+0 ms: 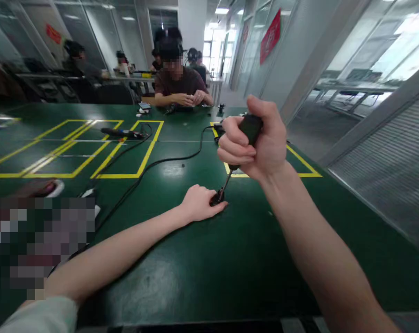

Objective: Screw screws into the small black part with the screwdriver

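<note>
My right hand [254, 141] is wrapped round the black handle of a screwdriver [227, 179], held upright with a slight tilt. Its thin metal shaft runs down to a small black part [217, 199] on the green table. That part is gripped between the thumb and fingers of my left hand [200, 203], which rests on the tabletop. The screwdriver's tip meets the black part, though the exact contact point is too small to make out. My left fingers hide some of the part.
Yellow tape marks rectangles on the green table [181, 282]. A corded electric screwdriver [121, 133] lies at the left, and a black cable [168, 160] crosses the middle. Small black items lie behind my right hand. A person [181, 81] sits across the table, hands together.
</note>
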Demonstrator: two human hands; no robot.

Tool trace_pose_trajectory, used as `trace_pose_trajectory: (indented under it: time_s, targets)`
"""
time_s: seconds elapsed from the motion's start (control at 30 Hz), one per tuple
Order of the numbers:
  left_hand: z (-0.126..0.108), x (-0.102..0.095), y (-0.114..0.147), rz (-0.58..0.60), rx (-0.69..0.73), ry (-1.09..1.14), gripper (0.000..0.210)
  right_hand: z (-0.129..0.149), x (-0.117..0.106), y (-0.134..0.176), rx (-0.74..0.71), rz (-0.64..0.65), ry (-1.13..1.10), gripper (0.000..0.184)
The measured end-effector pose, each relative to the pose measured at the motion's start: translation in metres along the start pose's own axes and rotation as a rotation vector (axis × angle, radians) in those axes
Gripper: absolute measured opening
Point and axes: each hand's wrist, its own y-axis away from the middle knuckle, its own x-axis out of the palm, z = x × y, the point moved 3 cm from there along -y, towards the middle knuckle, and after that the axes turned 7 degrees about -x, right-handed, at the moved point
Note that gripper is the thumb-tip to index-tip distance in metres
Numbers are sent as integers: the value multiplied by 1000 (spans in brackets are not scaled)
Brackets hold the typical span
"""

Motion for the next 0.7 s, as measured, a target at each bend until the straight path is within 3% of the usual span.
trace_pose_trajectory:
  time_s: [0.23, 0.33, 0.47, 0.7]
  targets:
    - [-2, 3, 3, -46, 28, 35, 54, 1, -1, 2, -134, -532, 77, 56]
    - [0, 3, 3, -69, 40, 51, 53, 1, -9, 6, -205, -670, 114, 57]
    - [3, 2, 3, -65, 50, 61, 53, 2, -10, 7, -160, -668, 148, 60]
    - [3, 2, 3, -55, 41, 60, 52, 7, 2, 4, -87, -463, 148, 71]
